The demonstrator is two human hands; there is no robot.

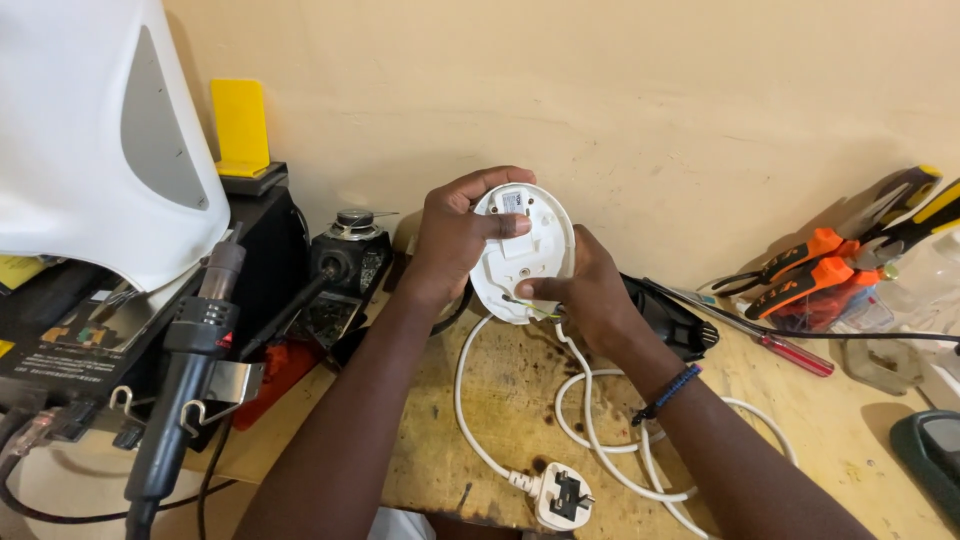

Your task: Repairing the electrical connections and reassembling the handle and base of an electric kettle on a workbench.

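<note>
Near the middle of the frame, both hands hold a white oval appliance base point(523, 252) up off the bench point(500, 400), its underside turned toward the camera. The left hand point(455, 235) wraps around the base's left and upper edge, thumb pressed across its top part. The right hand point(585, 290) grips the lower right edge, thumb on the underside near the spot where the white power cord point(600, 440) comes out. The cord falls in loose loops onto the bench and ends in a white plug point(562, 496) lying at the lower middle of the frame. A beaded bracelet point(668, 393) sits on the right wrist.

At the left, a black hot-air handle point(190, 370) rests in a metal holder, under a large white plastic housing point(90, 130) in the upper left corner. A red-handled screwdriver point(790, 352) lies right of the hands, and orange-handled pliers point(810, 265) lean against the wall at the right edge.
</note>
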